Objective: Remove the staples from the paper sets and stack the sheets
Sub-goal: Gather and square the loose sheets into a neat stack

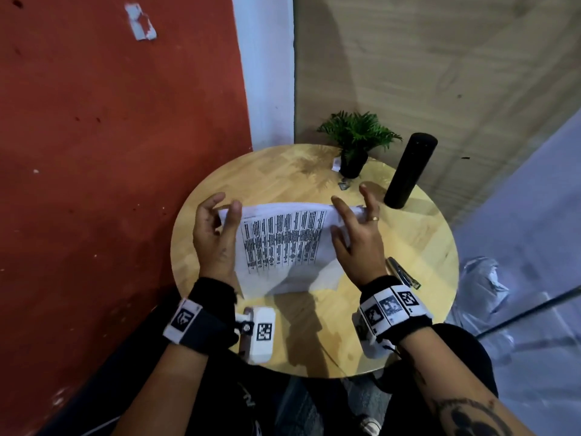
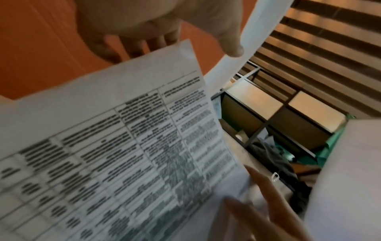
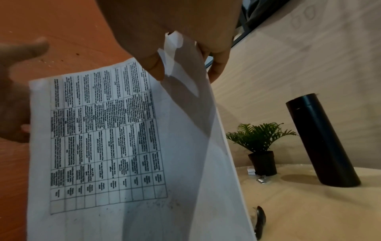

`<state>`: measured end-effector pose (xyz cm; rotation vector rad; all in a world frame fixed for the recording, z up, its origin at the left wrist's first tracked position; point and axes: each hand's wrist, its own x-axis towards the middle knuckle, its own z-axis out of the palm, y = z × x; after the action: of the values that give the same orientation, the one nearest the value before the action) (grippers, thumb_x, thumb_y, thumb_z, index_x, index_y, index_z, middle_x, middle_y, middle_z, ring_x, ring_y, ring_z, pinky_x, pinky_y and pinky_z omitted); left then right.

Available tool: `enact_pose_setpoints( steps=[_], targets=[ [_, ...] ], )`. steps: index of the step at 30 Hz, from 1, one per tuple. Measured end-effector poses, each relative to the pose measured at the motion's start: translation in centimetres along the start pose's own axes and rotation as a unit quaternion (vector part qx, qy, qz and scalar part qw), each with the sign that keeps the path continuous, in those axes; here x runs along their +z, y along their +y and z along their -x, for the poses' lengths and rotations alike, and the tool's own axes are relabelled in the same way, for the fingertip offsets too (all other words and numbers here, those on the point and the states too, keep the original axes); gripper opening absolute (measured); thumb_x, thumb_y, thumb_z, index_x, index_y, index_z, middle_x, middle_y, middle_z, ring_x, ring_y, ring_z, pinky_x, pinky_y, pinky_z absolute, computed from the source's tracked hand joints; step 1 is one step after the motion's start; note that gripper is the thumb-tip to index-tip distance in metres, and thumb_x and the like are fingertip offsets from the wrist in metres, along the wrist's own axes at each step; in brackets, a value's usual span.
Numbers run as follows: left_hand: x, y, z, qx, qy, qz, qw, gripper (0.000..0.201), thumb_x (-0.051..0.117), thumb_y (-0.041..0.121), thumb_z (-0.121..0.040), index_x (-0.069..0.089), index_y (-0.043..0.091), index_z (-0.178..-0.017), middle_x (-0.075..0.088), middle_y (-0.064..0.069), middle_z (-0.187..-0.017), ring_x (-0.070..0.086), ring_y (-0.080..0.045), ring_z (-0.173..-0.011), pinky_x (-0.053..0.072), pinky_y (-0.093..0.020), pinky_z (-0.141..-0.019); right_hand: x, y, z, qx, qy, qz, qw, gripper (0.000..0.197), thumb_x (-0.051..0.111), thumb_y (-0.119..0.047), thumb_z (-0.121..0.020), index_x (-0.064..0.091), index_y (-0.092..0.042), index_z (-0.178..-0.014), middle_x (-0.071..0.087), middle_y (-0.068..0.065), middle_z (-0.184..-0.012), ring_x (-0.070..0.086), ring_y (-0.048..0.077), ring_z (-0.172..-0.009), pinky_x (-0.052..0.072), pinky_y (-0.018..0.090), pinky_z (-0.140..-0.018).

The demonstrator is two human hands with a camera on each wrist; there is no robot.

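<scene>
Paper stack (image 1: 283, 243) stands on edge at table (image 1: 408, 247) centre, pinched between left hand (image 1: 217, 237) and right hand (image 1: 355, 243); bottle (image 1: 408, 171) behind.

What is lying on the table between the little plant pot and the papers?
In the head view, a small metal bit lies on the table between the plant pot and the papers, likely a pulled staple.

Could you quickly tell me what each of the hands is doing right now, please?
Left hand: grips the left edge of the paper sheets.
Right hand: grips the sheets' right edge.
</scene>
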<state>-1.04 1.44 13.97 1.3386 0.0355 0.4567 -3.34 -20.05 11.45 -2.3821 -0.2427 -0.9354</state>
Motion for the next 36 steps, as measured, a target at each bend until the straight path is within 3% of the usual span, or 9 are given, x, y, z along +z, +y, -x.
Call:
enact_pose_setpoints(
  steps=[4,10,14,17,20,23,26,30,36],
  targets=[
    [0.5,-1.1,0.3,-0.006,0.037,-0.073,0.997,0.019,0.071,0.017,-0.083,0.054,0.020,-0.090,0.056,0.012,-0.087,0.052,0.012,-0.076,0.038,-0.008,-0.074,0.1,-0.2,0.0,-0.008,0.013,0.005,1.000,0.045,0.061,0.001,-0.078,0.057,-0.008,-0.122,0.030,0.031,-0.141,0.041,0.022,-0.108,0.049,0.033,-0.076],
    [1.4,-1.0,-0.2,-0.040,0.039,-0.060,0.997,0.023,0.065,0.010,-0.086,0.050,0.024,-0.074,0.060,-0.005,-0.090,0.058,-0.011,-0.090,0.041,-0.017,-0.078,0.0,0.3,0.1,0.002,0.001,-0.011,1.000,0.045,0.056,-0.005,-0.082,0.050,-0.018,-0.125,0.031,0.027,-0.141,0.047,0.027,-0.109,0.050,0.034,-0.074],
    [1.2,-0.9,0.3,-0.035,0.018,-0.074,0.997,0.018,0.057,0.024,-0.093,0.048,0.026,-0.077,0.051,0.006,-0.071,0.047,-0.001,-0.063,0.036,-0.012,-0.061,0.0,0.1,0.0,0.007,0.005,-0.009,1.000,0.048,0.056,-0.003,-0.082,0.051,-0.013,-0.129,0.030,0.027,-0.142,0.051,0.032,-0.109,0.046,0.027,-0.075],
    [0.3,-1.0,0.9,-0.058,-0.016,-0.041,0.997,0.027,0.049,0.050,-0.092,0.051,0.023,-0.097,0.056,0.007,-0.096,0.052,-0.012,-0.095,0.040,-0.018,-0.082,0.1,0.3,0.4,0.039,0.036,-0.089,0.995,0.068,0.057,0.001,-0.075,0.033,-0.004,-0.139,0.023,0.030,-0.143,0.032,0.016,-0.125,0.027,0.007,-0.099],
    [-1.7,-2.6,1.2,-0.079,-0.097,0.021,0.992,0.077,0.066,0.075,-0.059,0.048,0.024,-0.114,0.057,0.002,-0.112,0.058,-0.009,-0.100,0.047,-0.023,-0.086,1.1,1.5,1.5,0.230,0.016,-0.292,0.928,0.083,0.056,-0.001,-0.079,0.007,-0.019,-0.144,0.023,0.017,-0.146,0.032,0.023,-0.131,0.027,0.024,-0.109],
    [-3.2,-5.4,1.8,-0.111,-0.170,-0.016,0.979,0.110,0.087,0.055,-0.046,0.044,-0.003,-0.128,0.062,-0.016,-0.119,0.064,-0.018,-0.101,0.053,-0.023,-0.083,2.0,1.8,2.5,0.378,-0.046,-0.410,0.829,0.066,0.043,0.016,-0.084,0.023,-0.018,-0.137,0.046,0.010,-0.131,0.049,0.023,-0.115,0.046,0.027,-0.090],
    [-3.7,-6.8,2.1,-0.129,-0.175,-0.053,0.975,0.082,0.084,0.031,-0.062,0.049,-0.008,-0.125,0.068,-0.009,-0.111,0.066,-0.013,-0.098,0.054,-0.029,-0.087,2.7,1.5,2.7,0.394,-0.053,-0.401,0.825,0.054,0.038,0.018,-0.083,0.036,-0.021,-0.121,0.055,0.000,-0.110,0.053,0.011,-0.097,0.046,0.011,-0.075],
    [-3.6,-7.1,1.8,-0.120,-0.151,-0.082,0.978,0.041,0.065,0.018,-0.076,0.059,0.006,-0.114,0.073,0.013,-0.094,0.067,-0.007,-0.091,0.053,-0.027,-0.085,3.1,1.4,2.5,0.399,-0.029,-0.413,0.818,0.045,0.038,0.010,-0.085,0.046,-0.017,-0.122,0.057,0.005,-0.111,0.051,0.020,-0.106,0.044,0.029,-0.089],
    [-2.8,-6.8,0.5,-0.093,-0.142,-0.104,0.980,0.032,0.062,0.000,-0.087,0.056,-0.004,-0.117,0.067,-0.003,-0.104,0.066,-0.001,-0.088,0.052,-0.023,-0.084,3.1,1.8,2.2,0.385,-0.020,-0.411,0.826,0.050,0.044,-0.008,-0.074,0.048,-0.019,-0.122,0.057,0.011,-0.124,0.052,0.022,-0.112,0.044,0.035,-0.094]
  ],
)
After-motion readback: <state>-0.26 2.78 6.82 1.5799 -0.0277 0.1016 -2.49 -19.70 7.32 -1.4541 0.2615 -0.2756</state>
